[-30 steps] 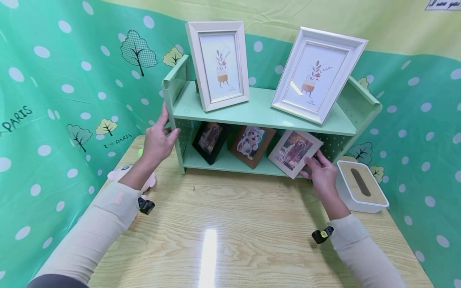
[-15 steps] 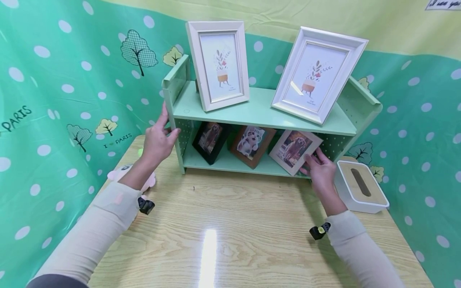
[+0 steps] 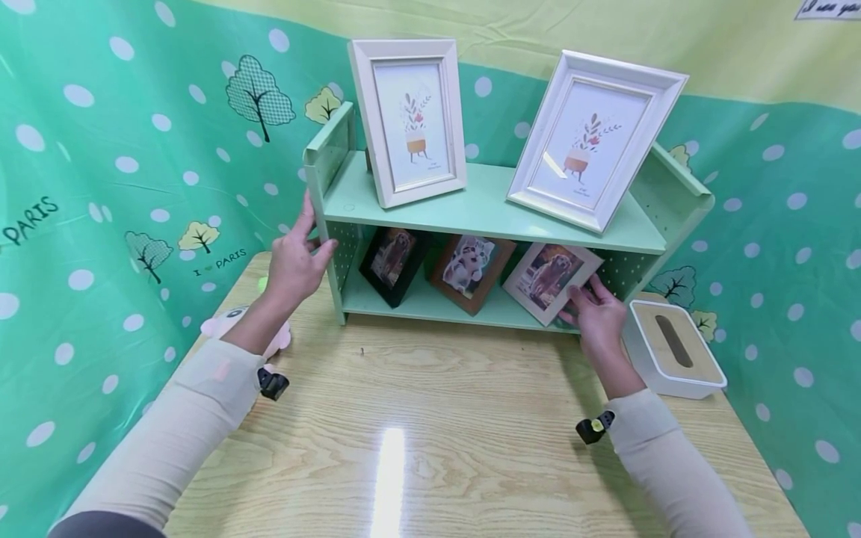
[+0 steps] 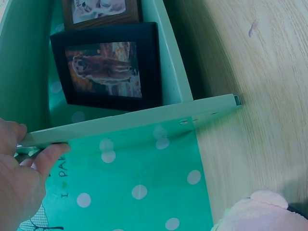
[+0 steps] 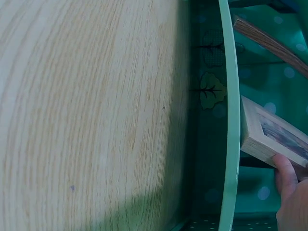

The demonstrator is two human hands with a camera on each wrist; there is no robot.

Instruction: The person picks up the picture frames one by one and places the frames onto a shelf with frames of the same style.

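My left hand (image 3: 296, 263) grips the left side panel of a mint-green two-tier shelf (image 3: 487, 196); the left wrist view shows thumb and finger on opposite faces of that panel (image 4: 130, 120). With my right hand (image 3: 602, 326) I hold the right edge of a pale wooden picture frame (image 3: 523, 288) with a dog photo. It leans back at the right of the lower tier, its bottom by the front edge. Left of it stand a brown picture frame (image 3: 437, 275) with a kitten photo and a black picture frame (image 3: 412, 275). Some of my right fingers are hidden behind the pale frame.
Two white picture frames (image 3: 371, 134) with plant prints stand on the upper tier. A white tissue box (image 3: 673, 377) with a wooden lid sits right of the shelf. A pink plush toy (image 3: 279, 338) lies left, partly behind my forearm. The wooden table (image 3: 457, 418) spreads in front.
The pale frame has shifted slightly back onto the lower tier, my right hand moving with it. My left hand stays on the side panel.
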